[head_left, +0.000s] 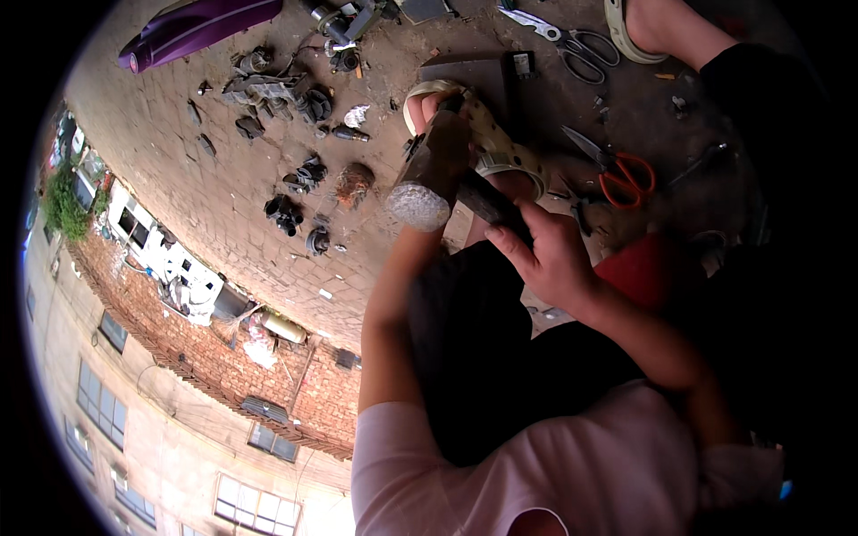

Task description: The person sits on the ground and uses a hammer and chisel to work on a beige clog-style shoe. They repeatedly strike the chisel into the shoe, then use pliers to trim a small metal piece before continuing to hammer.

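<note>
My right hand is wrapped round the dark handle of a hammer. The hammer's heavy, rusty head is raised over my left forearm, its worn pale face turned back toward me. Beyond the head, near my foot in a cream clog, is my left hand. Its fingers look curled around something dark, but the hammer head hides most of it. A dark box-like block lies just past the clog. To the right are orange-handled scissors on the ground.
Dark motor-like parts and a tangled copper-coloured coil are scattered on the brick ground at left. A purple casing lies farther off. Dark-handled shears rest near another clog. A red object sits beside my right forearm.
</note>
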### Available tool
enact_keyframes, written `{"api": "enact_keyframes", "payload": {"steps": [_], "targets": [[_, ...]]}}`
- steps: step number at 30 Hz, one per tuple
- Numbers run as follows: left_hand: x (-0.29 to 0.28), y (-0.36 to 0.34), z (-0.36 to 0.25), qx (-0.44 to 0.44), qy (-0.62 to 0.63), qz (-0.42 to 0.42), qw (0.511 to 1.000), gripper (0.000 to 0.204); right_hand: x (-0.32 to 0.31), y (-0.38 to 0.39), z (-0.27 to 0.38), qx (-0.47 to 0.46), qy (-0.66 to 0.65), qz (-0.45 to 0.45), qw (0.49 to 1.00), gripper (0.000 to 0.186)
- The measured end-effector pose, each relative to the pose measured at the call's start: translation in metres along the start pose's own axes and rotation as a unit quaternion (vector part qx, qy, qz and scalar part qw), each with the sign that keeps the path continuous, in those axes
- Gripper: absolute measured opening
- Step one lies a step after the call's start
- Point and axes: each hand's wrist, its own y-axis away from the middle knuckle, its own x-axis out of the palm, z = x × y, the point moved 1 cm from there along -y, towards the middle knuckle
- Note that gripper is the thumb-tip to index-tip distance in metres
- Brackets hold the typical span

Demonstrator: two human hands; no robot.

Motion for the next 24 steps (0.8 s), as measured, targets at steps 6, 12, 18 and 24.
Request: {"api": "enact_keyframes", "payload": {"steps": [6, 12, 18, 24], "targets": [[0.001, 0.006, 0.0, 0.027, 0.005, -0.015, 1.0, 0.02, 0.008, 0.001, -0.001, 0.006, -0.018, 0.029, 0.999, 0.039], [0.007, 0.01, 0.006, 0.021, -0.007, -0.047, 0.999, 0.02, -0.001, -0.005, 0.004, 0.051, -0.049, 0.023, 0.997, 0.04], [0.004, 0.008, 0.002, 0.033, -0.014, -0.032, 0.999, 0.02, 0.002, -0.004, 0.002, 0.05, -0.047, 0.016, 0.998, 0.04], [0.006, 0.008, 0.002, 0.027, 0.012, -0.042, 0.999, 0.021, 0.004, -0.005, 0.004, 0.049, -0.053, 0.006, 0.997, 0.041]]}}
